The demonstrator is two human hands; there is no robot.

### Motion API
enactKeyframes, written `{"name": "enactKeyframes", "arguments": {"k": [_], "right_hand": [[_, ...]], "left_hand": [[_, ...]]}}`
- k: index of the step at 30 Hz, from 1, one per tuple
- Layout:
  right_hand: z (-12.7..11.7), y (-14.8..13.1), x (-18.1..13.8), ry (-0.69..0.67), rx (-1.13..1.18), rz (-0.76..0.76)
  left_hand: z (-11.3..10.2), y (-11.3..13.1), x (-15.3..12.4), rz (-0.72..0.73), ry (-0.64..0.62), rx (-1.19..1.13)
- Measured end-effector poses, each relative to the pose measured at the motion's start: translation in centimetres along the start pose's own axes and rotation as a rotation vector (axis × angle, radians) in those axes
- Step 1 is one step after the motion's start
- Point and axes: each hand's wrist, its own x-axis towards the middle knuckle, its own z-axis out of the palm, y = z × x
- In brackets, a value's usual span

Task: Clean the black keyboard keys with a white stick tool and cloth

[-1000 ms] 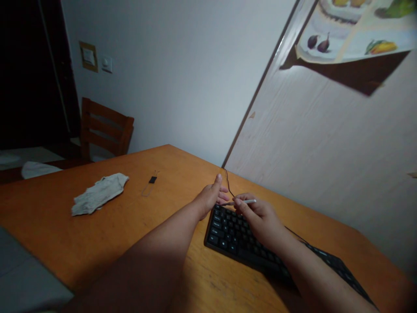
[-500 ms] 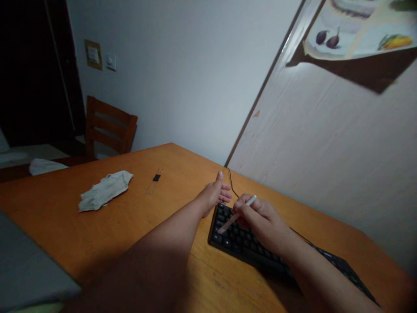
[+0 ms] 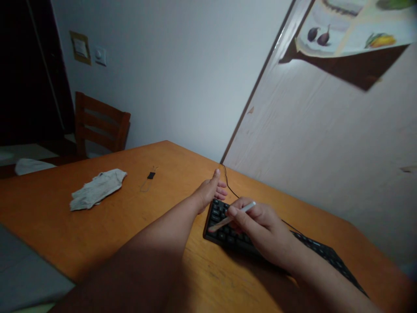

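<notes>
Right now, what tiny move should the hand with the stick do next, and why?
Maybe the right hand should slide the thin stick a little along the keyboard, because its tip already points at the near left corner. I can't tell whether it touches.

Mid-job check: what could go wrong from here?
The right hand holds the slim tool with its tip at the left end of the keyboard; it might slip off the edge. The open left hand does not grip the keyboard, which could slide. The cable runs behind the right hand and might snag.
</notes>
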Motion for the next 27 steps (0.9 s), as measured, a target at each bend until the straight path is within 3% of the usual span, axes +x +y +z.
{"name": "enactKeyframes", "arguments": {"k": [6,12,17,20,27], "right_hand": [[-0.2,0.1,-0.9,-0.104,-0.079,0.004],[-3.2,-0.7,-2.4,-0.004,-0.443,0.144],[-2.7,-0.6,-2.7,0.001,-0.194,0.077],[-2.6,0.0,-3.4,-0.019,-0.132,0.113],[-6.1,1.4,-7.8,0.061,-0.216,0.246]], "left_hand": [[-0.2,-0.1,0.2,-0.005,-0.009,0.022],[-0.3,-0.4,0.5,-0.008,-0.015,0.049],[-0.4,-0.5,0.6,0.001,-0.019,0.057],[-0.4,-0.3,0.5,-0.001,-0.022,0.067],[-0.4,0.1,0.2,0.006,-0.014,0.059]]}}
